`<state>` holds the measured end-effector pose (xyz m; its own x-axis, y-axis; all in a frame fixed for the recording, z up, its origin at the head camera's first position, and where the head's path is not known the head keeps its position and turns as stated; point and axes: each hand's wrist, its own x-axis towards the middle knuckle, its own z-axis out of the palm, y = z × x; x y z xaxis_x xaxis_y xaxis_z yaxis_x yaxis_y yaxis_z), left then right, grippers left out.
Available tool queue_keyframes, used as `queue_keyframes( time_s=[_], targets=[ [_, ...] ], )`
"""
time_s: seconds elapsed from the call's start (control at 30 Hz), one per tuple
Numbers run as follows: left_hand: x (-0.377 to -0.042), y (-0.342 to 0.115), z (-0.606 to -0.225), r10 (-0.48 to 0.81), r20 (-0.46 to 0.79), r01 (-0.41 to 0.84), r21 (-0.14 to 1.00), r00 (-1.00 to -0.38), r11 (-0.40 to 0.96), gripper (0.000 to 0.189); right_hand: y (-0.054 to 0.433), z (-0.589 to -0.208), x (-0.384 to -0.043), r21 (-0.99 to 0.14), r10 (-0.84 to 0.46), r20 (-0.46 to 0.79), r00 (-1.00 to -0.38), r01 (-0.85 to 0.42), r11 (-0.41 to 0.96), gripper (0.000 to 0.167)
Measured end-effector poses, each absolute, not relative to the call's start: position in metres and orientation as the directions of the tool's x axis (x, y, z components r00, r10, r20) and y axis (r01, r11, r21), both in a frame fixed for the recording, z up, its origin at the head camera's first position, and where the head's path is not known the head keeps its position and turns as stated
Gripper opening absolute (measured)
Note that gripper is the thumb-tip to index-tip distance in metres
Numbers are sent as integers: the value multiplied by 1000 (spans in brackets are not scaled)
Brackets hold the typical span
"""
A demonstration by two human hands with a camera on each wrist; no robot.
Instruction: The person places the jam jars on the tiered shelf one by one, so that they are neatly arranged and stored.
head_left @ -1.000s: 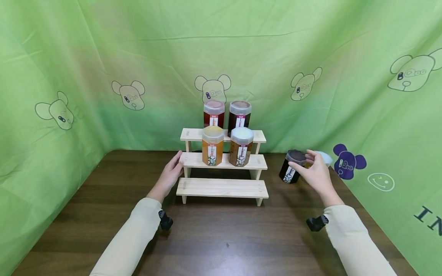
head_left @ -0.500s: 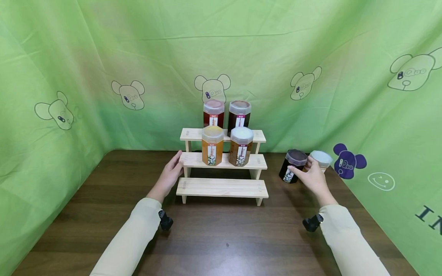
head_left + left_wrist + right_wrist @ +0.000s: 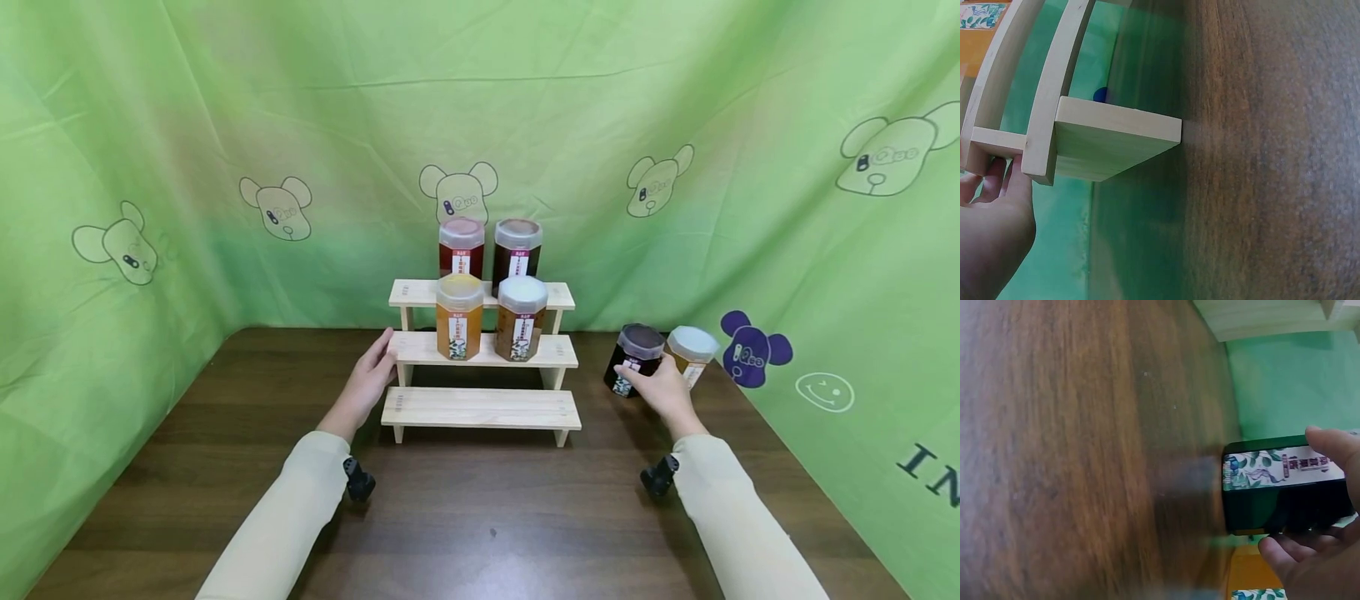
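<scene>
A three-step wooden display stand (image 3: 482, 408) stands mid-table. My left hand (image 3: 369, 383) holds the left end of its middle step; in the left wrist view, fingers (image 3: 1017, 181) tuck in against the wood under the step. At the right, my right hand (image 3: 663, 392) grips a dark hexagonal jar (image 3: 640, 343) with a clear lid. In the right wrist view, the thumb (image 3: 1329, 445) lies on the jar's label while the other fingers pass along its opposite side. Right behind that hand stands an amber jar (image 3: 692, 343) with a whitish lid.
On the top step stand a red jar (image 3: 461, 248) and a dark jar (image 3: 517, 250). The middle step carries an orange jar (image 3: 459, 321) and a brown jar (image 3: 521, 325). A green printed cloth (image 3: 337, 125) hangs around the back and sides of the brown table (image 3: 480, 525).
My right hand has moved left and down from over the two right-hand jars, closing around the dark one and uncovering the amber one. The left hand stays on the stand.
</scene>
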<state>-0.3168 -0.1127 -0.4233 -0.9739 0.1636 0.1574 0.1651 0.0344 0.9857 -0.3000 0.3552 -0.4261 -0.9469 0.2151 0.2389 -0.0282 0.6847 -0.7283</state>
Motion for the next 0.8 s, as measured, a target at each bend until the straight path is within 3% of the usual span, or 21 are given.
queue_keyframes(
  time_s=[0.3,0.8],
  targets=[
    [-317,-113,-424,162,152,159,987,-975,33,55,348,-432,-306,-706,312,110,-944,147,693,92],
    [-316,-113,-424,163,152,159,987,-975,32,55,349,-440,-308,-751,341,167,-925,104,652,90]
  ],
)
